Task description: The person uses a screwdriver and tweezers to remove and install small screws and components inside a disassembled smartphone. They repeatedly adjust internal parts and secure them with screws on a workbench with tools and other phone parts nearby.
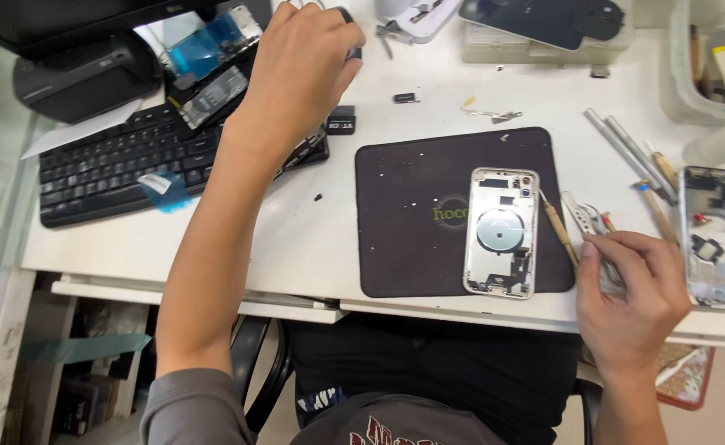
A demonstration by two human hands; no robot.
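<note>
The white bench (313, 239) was the biggest thing, and it carried everything else. A black keyboard (123, 169) lay at the far left of it. A dark mat (412, 214) lay in the middle. On the mat's right side lay an opened phone shell (501, 233), silver, with its inside facing up. A second opened phone shell (715, 239) lay at the bench's right edge, well apart from the first.

The left hand (296, 70) reached far across the bench, past the keyboard, and curled around a small dark thing (350, 33). I could not tell what that thing was. The right hand (630, 292) rested just beside the mat, and its fingers closed lightly on thin metal tweezers (589, 222). A wooden-handled tool (560, 235) lay between the tweezers and the shell on the mat.

To do this well, I think the left arm had to lift high over the keyboard so it bumped nothing. The right hand should have held the tweezers' sharp tips away from the shell's tiny parts.
</note>
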